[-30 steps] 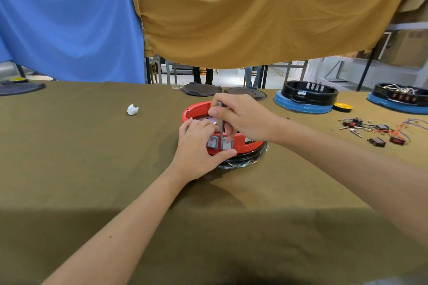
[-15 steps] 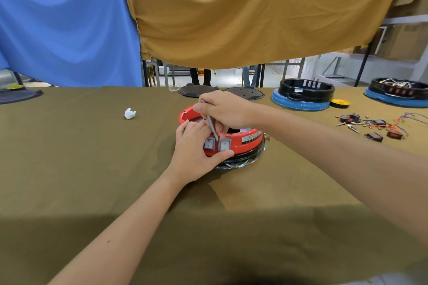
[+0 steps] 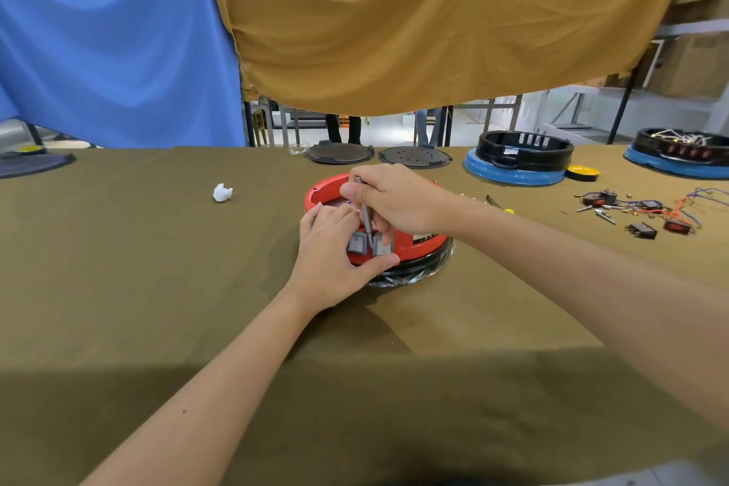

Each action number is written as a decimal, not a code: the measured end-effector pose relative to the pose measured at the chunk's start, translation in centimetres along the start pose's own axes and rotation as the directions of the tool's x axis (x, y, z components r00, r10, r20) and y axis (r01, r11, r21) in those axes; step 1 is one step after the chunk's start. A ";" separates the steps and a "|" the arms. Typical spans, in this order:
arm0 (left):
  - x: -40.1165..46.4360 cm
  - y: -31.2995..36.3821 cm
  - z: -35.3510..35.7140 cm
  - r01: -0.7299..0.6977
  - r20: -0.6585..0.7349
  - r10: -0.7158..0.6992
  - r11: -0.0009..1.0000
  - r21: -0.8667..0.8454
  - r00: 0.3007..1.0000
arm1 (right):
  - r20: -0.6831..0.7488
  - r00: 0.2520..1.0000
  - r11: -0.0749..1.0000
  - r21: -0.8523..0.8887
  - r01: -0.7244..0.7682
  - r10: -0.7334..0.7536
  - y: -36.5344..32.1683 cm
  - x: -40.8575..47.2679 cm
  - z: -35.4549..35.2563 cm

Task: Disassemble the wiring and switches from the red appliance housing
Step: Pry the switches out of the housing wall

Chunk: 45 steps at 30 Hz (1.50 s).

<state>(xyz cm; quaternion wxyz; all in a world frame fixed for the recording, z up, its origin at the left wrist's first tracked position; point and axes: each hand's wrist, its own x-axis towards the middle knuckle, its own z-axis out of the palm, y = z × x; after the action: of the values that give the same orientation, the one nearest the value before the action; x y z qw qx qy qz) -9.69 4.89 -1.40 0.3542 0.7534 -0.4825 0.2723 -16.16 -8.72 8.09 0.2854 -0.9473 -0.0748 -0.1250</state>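
The round red appliance housing (image 3: 422, 245) sits on a black base wrapped in clear plastic at the table's middle. Two grey rocker switches (image 3: 357, 243) are set in its near wall. My left hand (image 3: 331, 252) grips the housing's near-left side, thumb under the switches and fingers curled over the rim. My right hand (image 3: 394, 201) holds a thin grey metal tool (image 3: 366, 215) almost upright, its tip down between the two switches. The inside of the housing is mostly hidden behind my hands.
Loose switches and coloured wires (image 3: 647, 213) lie at the right. Two blue-and-black housings (image 3: 516, 162) (image 3: 682, 154) stand at the back right beside a yellow disc (image 3: 582, 172). Two dark round plates (image 3: 339, 153) and a white scrap (image 3: 223, 193) lie on the olive cloth.
My right hand has swung the tool from upright to tilted and back towards upright, keeping its tip at the switches. My left hand has kept its grip on the housing.
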 end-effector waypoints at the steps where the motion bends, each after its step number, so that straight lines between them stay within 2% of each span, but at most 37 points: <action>1: 0.0 0.0 0.0 -0.002 -0.002 0.002 1.000 -0.001 1.000 | -0.001 1.000 1.000 0.004 -0.001 0.001 0.0 0.0 0.0; 6: 0.0 0.1 -0.1 0.000 -0.009 0.000 1.000 -0.005 1.000 | -0.044 0.999 0.998 0.054 0.019 -0.017 -0.2 -0.5 0.2; 10: -0.2 0.1 -0.1 0.001 -0.036 -0.002 1.000 -0.008 0.999 | -0.250 0.968 0.933 0.352 0.080 0.012 0.6 -2.1 -1.0; 12: -0.1 0.0 -0.1 0.002 -0.022 -0.002 1.000 0.006 1.000 | -0.309 0.950 0.909 0.409 0.084 0.051 1.3 -2.8 -1.9; 17: -0.2 0.0 0.0 0.002 -0.032 -0.002 1.000 0.003 1.000 | -0.265 0.962 0.929 0.369 0.041 0.063 2.3 -3.7 -1.8; 23: -0.1 0.0 0.0 0.015 -0.018 -0.015 1.000 0.005 1.000 | -0.247 0.969 0.916 0.393 0.079 0.022 2.1 -3.9 -1.0; 26: -0.1 0.0 0.0 0.019 -0.015 -0.019 1.000 0.001 1.000 | -0.264 0.964 0.885 0.458 0.085 0.044 2.4 -4.5 -1.0; 31: -0.1 0.1 0.0 0.017 -0.016 -0.017 1.000 -0.007 1.000 | -0.233 0.960 0.830 0.557 0.002 0.154 2.5 -4.5 -0.4; 37: -0.1 0.0 0.1 0.016 -0.024 -0.016 1.000 -0.017 1.000 | -0.127 0.976 0.853 0.514 -0.086 0.175 1.5 -3.3 -1.3; 45: -0.1 0.2 -0.1 0.020 -0.018 -0.020 1.000 -0.008 1.000 | -0.303 0.950 0.923 0.381 0.054 0.069 2.0 -5.4 0.7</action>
<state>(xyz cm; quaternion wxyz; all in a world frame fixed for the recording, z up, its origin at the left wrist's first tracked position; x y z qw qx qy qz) -9.87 4.96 -1.33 0.3641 0.7544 -0.4727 0.2737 -20.78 -10.34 5.01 0.4743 -0.8414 -0.0483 -0.2543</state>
